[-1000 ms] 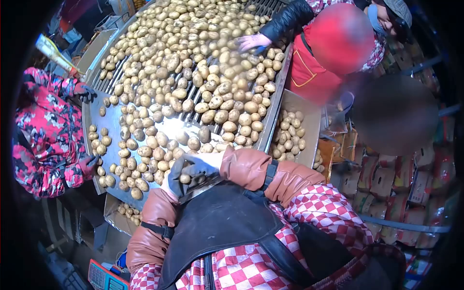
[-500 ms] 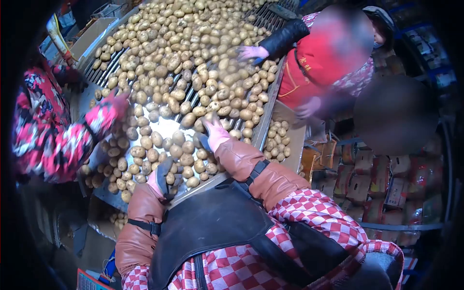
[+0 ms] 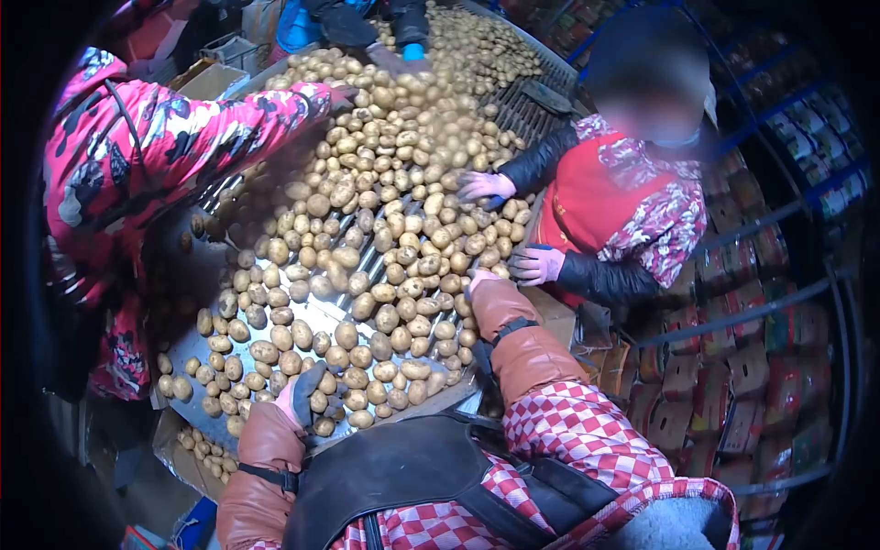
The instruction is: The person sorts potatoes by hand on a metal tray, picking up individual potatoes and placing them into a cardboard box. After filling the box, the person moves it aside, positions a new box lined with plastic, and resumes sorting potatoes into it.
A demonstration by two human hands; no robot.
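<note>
Potatoes (image 3: 396,313) lie on the table (image 3: 321,314) and in a box (image 3: 167,442); whether left hand (image 3: 307,396) or right hand (image 3: 480,278) grips any is unclear.

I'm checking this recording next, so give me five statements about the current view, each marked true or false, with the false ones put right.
1. The wearer's grey-and-pink gloved left hand is at the round tan potatoes on the wearer's side. True.

2. The wearer's forearms are covered in bright green cloth. False: shiny brown sleeve covers are over them.

3. The co-worker at the right wears a red apron. True.

4. The cardboard box at lower left holds apples. False: that open brown cardboard box holds potatoes.

5. The wearer's right hand is farther out from the body than the left hand. True.
</note>
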